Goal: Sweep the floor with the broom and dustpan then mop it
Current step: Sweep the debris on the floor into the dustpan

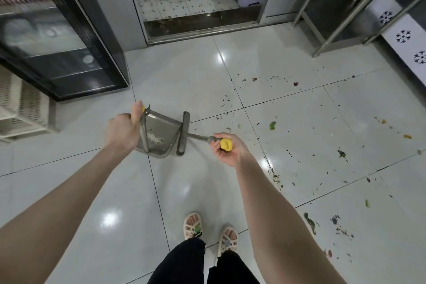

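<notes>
Left hand: grips dustpan handle's yellow-tipped top.
Right hand: curled round broom handle's yellow cap.
Dustpan: grey, translucent, resting on floor.
Broom: grey head against dustpan's right lip.
Debris: scattered right of dustpan.

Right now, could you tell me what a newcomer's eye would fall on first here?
In the centre, the left hand grips the handle of the dustpan, while the right hand holds the yellow-capped broom, whose head lies along the pan's right edge. To the right, leaf scraps and small crumbs litter the glossy white tiles.
</notes>
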### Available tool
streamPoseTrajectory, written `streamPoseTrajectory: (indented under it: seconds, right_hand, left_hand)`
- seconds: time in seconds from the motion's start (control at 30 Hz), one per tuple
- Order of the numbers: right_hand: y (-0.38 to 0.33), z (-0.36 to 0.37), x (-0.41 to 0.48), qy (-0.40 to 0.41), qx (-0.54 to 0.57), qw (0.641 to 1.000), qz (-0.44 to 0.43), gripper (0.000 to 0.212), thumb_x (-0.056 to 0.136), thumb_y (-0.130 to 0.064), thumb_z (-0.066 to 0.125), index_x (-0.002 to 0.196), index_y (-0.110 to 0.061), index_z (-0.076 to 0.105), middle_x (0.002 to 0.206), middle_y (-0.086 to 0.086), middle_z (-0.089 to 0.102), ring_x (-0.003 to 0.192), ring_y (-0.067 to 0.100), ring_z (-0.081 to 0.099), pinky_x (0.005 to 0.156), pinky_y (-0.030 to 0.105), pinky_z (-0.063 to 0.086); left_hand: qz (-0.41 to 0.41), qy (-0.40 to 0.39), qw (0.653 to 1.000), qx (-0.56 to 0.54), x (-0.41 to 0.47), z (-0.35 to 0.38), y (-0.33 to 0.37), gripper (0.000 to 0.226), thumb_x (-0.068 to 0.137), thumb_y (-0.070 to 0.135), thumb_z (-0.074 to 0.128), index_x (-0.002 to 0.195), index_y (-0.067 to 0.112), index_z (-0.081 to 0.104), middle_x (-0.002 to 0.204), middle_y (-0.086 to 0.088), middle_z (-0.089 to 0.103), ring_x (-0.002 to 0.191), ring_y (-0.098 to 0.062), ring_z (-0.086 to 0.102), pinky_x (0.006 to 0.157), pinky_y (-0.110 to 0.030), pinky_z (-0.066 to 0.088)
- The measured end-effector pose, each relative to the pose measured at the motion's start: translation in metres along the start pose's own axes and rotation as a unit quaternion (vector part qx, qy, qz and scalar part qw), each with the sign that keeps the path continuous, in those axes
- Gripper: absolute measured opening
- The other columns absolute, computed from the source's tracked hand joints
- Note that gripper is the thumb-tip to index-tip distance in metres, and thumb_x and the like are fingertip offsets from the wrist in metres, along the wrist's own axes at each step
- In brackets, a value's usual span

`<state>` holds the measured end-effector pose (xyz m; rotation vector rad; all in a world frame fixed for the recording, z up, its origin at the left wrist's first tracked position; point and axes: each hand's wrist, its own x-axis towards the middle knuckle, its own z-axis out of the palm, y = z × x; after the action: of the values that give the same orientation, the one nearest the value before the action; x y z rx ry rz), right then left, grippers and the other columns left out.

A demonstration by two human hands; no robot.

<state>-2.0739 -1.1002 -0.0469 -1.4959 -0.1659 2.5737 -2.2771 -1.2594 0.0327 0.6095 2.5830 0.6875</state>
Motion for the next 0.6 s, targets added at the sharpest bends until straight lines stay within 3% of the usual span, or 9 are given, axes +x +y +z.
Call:
streamPoseTrajectory:
  seconds: [0.13,0.2,0.27,0.33,0.43,0.6]
  right_hand:
    - [-0.002,0.011,0.015,0.022,-0.065,0.997,0.019,0.011,0.092,-0.002,0.053,0.081,-0.002,0.052,0.077,0.018,0.055,0.038,0.01,0.054,0.039,0.013,0.046]
    - [-0.009,0.012,0.018,0.056,-0.129,0.99,0.004,0.01,0.092,0.004,0.051,0.082,0.0,0.053,0.088,0.026,0.055,0.05,0.017,0.061,0.042,0.015,0.05]
    - [-0.019,0.012,0.02,0.088,-0.191,0.978,-0.01,0.004,0.091,0.006,0.052,0.09,0.002,0.054,0.089,0.023,0.055,0.064,0.022,0.062,0.042,0.019,0.052]
    - [-0.027,0.011,0.021,0.1,-0.23,0.968,-0.005,0.006,0.089,0.005,0.056,0.095,0.002,0.054,0.089,0.023,0.056,0.055,0.019,0.064,0.04,0.018,0.049]
    - [-0.031,0.012,0.021,0.091,-0.251,0.964,0.014,0.008,0.088,0.002,0.061,0.085,0.0,0.054,0.087,0.023,0.053,0.04,0.011,0.06,0.039,0.013,0.045]
    - [-0.031,0.0,0.034,0.082,-0.146,0.986,0.026,0.011,0.093,0.004,0.051,0.082,-0.001,0.052,0.082,0.016,0.048,0.034,0.007,0.048,0.034,0.013,0.041]
  left_hand:
    - [-0.007,0.002,1.0,0.002,0.014,-0.002,-0.011,0.085,0.095,0.062,0.019,0.077,-0.011,0.059,0.079,-0.027,0.06,0.079,-0.04,0.056,0.073,-0.043,0.045]
    - [-0.008,-0.001,1.0,0.01,0.018,-0.001,-0.013,0.085,0.095,0.061,0.017,0.079,-0.012,0.06,0.079,-0.026,0.06,0.078,-0.038,0.054,0.07,-0.039,0.039]
    - [-0.007,-0.002,1.0,0.012,0.021,0.001,-0.015,0.086,0.096,0.059,0.017,0.08,-0.013,0.06,0.08,-0.027,0.06,0.077,-0.036,0.051,0.07,-0.036,0.034]
    - [-0.01,-0.004,1.0,0.011,0.021,0.003,-0.016,0.085,0.097,0.058,0.016,0.08,-0.013,0.06,0.081,-0.027,0.06,0.078,-0.036,0.05,0.07,-0.036,0.033]
    - [-0.021,-0.003,1.0,0.008,0.023,0.007,-0.017,0.086,0.096,0.059,0.015,0.078,-0.011,0.06,0.083,-0.027,0.061,0.081,-0.038,0.053,0.071,-0.038,0.037]
    - [-0.039,-0.001,0.999,-0.014,0.024,0.014,-0.015,0.086,0.094,0.064,0.014,0.075,-0.008,0.059,0.082,-0.026,0.061,0.078,-0.04,0.055,0.072,-0.042,0.045]
